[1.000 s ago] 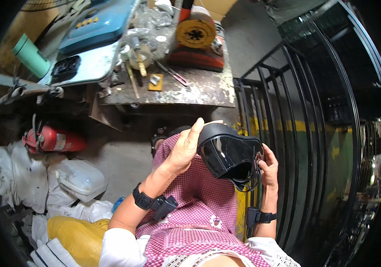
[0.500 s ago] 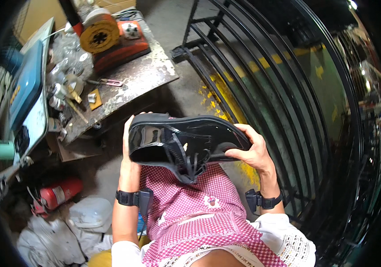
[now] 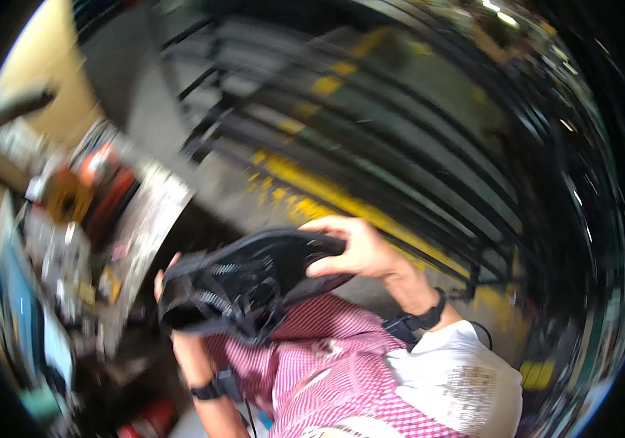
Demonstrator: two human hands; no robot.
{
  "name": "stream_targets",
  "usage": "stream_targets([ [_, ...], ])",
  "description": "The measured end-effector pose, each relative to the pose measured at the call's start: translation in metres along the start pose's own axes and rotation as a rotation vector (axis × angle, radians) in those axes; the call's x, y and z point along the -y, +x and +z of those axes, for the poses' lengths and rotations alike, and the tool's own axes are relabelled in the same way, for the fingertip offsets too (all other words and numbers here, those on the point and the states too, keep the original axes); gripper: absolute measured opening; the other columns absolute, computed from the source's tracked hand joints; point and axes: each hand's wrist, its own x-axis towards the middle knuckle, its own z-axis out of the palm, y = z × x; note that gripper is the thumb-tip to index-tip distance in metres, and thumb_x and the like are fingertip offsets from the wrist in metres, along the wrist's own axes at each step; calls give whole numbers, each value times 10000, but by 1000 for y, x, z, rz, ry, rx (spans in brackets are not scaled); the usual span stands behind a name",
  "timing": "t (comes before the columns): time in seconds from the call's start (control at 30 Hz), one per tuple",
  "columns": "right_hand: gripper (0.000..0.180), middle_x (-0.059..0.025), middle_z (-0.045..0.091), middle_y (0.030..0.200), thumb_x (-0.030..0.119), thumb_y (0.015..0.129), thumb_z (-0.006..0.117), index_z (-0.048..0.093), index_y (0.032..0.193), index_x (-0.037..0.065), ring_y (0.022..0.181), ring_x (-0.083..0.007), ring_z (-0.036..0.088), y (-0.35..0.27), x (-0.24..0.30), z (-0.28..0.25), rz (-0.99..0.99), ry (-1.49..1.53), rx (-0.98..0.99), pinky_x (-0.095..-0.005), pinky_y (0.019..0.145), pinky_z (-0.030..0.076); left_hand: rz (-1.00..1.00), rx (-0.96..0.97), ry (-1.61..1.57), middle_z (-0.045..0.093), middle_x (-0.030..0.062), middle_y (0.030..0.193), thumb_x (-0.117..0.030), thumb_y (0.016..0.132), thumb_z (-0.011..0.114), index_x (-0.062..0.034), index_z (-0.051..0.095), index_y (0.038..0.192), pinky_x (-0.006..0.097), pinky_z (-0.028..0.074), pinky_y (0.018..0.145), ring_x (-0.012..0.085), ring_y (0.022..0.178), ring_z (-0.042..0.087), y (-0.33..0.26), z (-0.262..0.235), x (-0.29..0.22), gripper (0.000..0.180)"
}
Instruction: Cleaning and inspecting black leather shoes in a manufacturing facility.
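Note:
Between my two hands is a black lace-up shoe [image 3: 254, 281], held sideways before my checked apron [image 3: 341, 379], its opening at the left and toe at the right. My right hand [image 3: 352, 252] grips the toe, thumb across the upper and fingers over the sole edge. At the heel end, my left hand [image 3: 160, 281] is wrapped behind the shoe, with most of its fingers hidden. Motion blurs the shoe's laces and surface.
A black metal rack [image 3: 371, 168] with long bars stands ahead and to the right. At the left is a cluttered worktable [image 3: 159, 201] bearing an orange machine [image 3: 111, 193] with a yellow disc. A red fire extinguisher [image 3: 148, 420] lies low at the left.
The whole view has swung to the right, so the table sits farther left and the rack fills more of the middle. Both hands still hold the shoe, now tilted with its toe higher.

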Motion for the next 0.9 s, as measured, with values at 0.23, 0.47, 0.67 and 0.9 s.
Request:
stream_targets([
  [0.23,604,-69,572,1118,111,656,765,502,1186,-12,1005,-138,545,-103,34,-70,-491,210,-561,-278,917,406,168,-362,836,632,80,949,-367,925,428,-21,566,1111,221,473,589,125,713,590,10,-51,17,416],
  [0.47,484,-63,485,1196,292,830,592,448,1230,59,1071,-203,480,-233,47,-120,-1102,457,-1604,-348,882,434,235,-262,1085,650,57,832,-296,923,471,-31,599,1052,192,442,578,101,699,594,18,-66,19,320],
  [0.67,533,-133,543,1136,105,747,703,473,1199,-60,980,-186,530,-312,40,-172,-1122,115,-2209,-303,829,444,287,-252,1026,633,47,782,-300,917,487,-32,606,1028,184,421,540,87,637,565,11,-67,29,314],
  [0.9,629,-179,564,1111,114,678,761,461,1180,-117,1003,-213,535,-338,67,-279,-752,-151,-2263,-298,863,421,315,-301,1131,625,51,755,-301,916,480,-27,607,1003,193,408,509,97,611,561,22,-74,23,315],
])
